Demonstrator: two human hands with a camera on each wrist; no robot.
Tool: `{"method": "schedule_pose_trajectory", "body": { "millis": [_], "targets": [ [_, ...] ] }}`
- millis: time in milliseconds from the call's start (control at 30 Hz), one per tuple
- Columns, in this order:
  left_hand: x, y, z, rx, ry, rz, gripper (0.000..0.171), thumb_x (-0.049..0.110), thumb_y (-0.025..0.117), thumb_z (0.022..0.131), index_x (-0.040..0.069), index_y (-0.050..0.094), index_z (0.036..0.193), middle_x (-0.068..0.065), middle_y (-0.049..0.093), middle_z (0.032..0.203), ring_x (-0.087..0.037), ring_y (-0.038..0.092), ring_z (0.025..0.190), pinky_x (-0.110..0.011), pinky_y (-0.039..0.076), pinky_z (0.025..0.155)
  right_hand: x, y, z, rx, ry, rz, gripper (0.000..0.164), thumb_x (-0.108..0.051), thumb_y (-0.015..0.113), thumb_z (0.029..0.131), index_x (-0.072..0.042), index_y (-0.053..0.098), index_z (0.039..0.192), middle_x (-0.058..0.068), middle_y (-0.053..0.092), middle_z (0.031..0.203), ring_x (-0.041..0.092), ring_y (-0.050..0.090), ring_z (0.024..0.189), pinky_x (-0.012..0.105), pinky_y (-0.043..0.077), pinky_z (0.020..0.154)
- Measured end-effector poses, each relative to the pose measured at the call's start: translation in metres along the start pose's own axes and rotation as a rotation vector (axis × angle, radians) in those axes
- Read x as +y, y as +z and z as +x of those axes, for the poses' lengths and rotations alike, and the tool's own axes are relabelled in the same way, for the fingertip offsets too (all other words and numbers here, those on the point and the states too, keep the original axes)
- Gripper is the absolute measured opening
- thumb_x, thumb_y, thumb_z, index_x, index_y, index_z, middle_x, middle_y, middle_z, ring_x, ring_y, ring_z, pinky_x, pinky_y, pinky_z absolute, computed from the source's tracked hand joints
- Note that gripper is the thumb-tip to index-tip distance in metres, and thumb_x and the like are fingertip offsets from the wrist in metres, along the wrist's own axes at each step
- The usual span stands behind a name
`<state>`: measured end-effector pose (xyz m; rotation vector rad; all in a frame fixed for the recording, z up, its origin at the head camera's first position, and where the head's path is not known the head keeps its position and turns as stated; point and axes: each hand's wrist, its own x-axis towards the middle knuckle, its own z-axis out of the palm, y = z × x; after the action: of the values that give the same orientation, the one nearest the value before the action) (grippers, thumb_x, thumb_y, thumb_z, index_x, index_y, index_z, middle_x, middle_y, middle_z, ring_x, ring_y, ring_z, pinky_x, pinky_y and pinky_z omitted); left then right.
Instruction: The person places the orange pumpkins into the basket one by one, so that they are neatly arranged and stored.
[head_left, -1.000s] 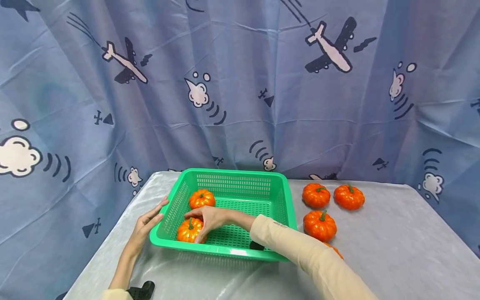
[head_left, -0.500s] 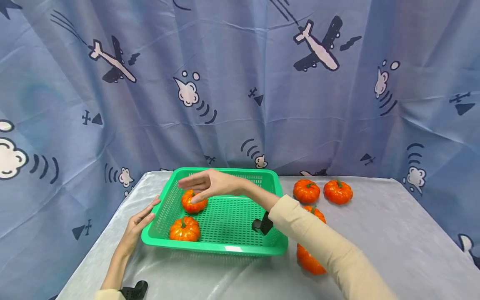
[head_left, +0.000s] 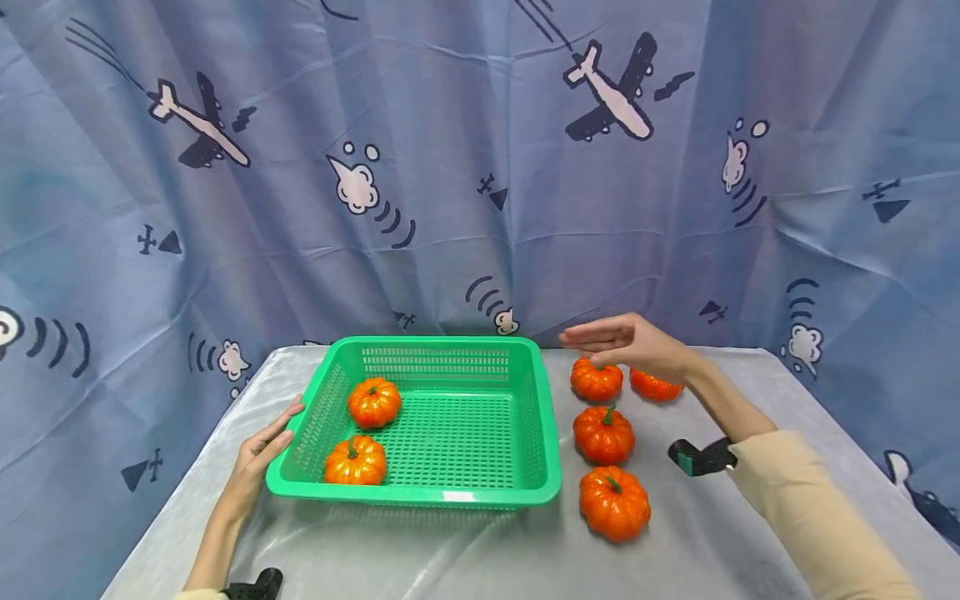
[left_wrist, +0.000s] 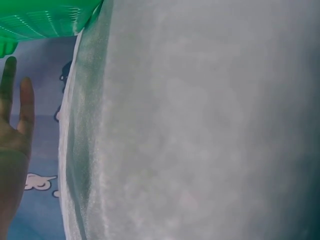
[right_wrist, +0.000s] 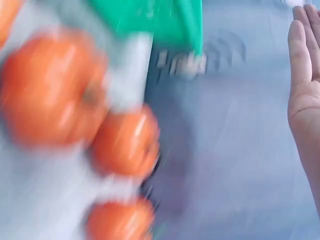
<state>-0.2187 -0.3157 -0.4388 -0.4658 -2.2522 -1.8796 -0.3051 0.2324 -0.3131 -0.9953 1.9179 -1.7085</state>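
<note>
A green plastic basket (head_left: 543, 417) stands on the table, with one small orange pumpkin (head_left: 375, 402) toward its back left and another pumpkin (head_left: 356, 461) at its front left. My left hand (head_left: 258, 458) rests with straight fingers against the basket's left side. To the right, my right hand (head_left: 637, 343) is raised over the back pumpkins, its fingers extended and nothing in them. Beneath it are a back pumpkin (head_left: 596, 381) and a partly hidden pumpkin (head_left: 656, 386). Nearer the front lie a middle pumpkin (head_left: 603, 436) and a front pumpkin (head_left: 615, 504). The right wrist view is blurred.
A pale silvery cloth covers the table (head_left: 420, 554). Behind it hangs a blue curtain (head_left: 442, 167) printed with airplanes. Dark wrist devices show at the left wrist (head_left: 258, 586) and right wrist (head_left: 701, 458).
My right hand let go of the front-left pumpkin, rose out of the basket and swept right over the loose pumpkins. My left hand stayed at the basket's side. The head view shifted right.
</note>
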Motion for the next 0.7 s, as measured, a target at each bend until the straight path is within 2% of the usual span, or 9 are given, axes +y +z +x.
{"method": "schedule_pose_trajectory", "body": {
  "millis": [100, 167, 300, 500, 700],
  "targets": [
    [0.000, 0.001, -0.001, -0.003, 0.006, -0.005, 0.042, 0.004, 0.040, 0.099, -0.008, 0.042, 0.140, 0.009, 0.038, 0.150, 0.006, 0.031, 0.134, -0.008, 0.028, 0.101, 0.017, -0.029, -0.048, 0.120, 0.005, 0.019, 0.043, 0.010, 0.048, 0.094, 0.000, 0.052, 0.136, 0.000, 0.060, 0.131, 0.012, 0.055, 0.121, 0.026, 0.047, 0.095],
    [0.000, 0.001, -0.001, -0.008, 0.011, -0.008, 0.042, 0.004, 0.039, 0.099, -0.008, 0.042, 0.139, 0.010, 0.038, 0.150, 0.006, 0.030, 0.134, -0.008, 0.028, 0.100, 0.027, -0.043, -0.077, 0.193, 0.020, 0.049, 0.043, 0.010, 0.045, 0.096, -0.002, 0.052, 0.137, -0.003, 0.061, 0.130, 0.008, 0.055, 0.120, 0.023, 0.046, 0.095],
    [0.000, 0.001, -0.001, -0.015, 0.010, -0.017, 0.042, 0.004, 0.039, 0.099, -0.007, 0.041, 0.140, 0.012, 0.037, 0.150, 0.006, 0.029, 0.135, -0.008, 0.028, 0.101, 0.050, -0.060, -0.120, 0.307, 0.076, 0.105, 0.044, 0.008, 0.045, 0.097, -0.006, 0.051, 0.139, -0.008, 0.060, 0.130, 0.004, 0.055, 0.119, 0.019, 0.046, 0.093],
    [-0.001, 0.000, -0.001, -0.012, 0.010, -0.023, 0.042, 0.004, 0.039, 0.099, -0.007, 0.041, 0.140, 0.014, 0.038, 0.149, 0.007, 0.029, 0.134, -0.008, 0.027, 0.101, 0.080, -0.077, -0.154, 0.412, 0.154, 0.095, 0.045, 0.003, 0.046, 0.099, -0.008, 0.047, 0.142, -0.016, 0.060, 0.127, -0.002, 0.056, 0.115, 0.017, 0.047, 0.090],
    [-0.001, 0.001, -0.001, -0.014, 0.029, -0.037, 0.042, 0.002, 0.039, 0.099, -0.009, 0.041, 0.139, 0.009, 0.038, 0.151, 0.006, 0.030, 0.134, -0.009, 0.027, 0.102, 0.093, -0.089, -0.176, 0.469, 0.173, 0.096, 0.052, 0.001, 0.045, 0.099, -0.005, 0.033, 0.149, -0.019, 0.057, 0.128, -0.005, 0.054, 0.115, 0.015, 0.046, 0.090]
  ]
}}
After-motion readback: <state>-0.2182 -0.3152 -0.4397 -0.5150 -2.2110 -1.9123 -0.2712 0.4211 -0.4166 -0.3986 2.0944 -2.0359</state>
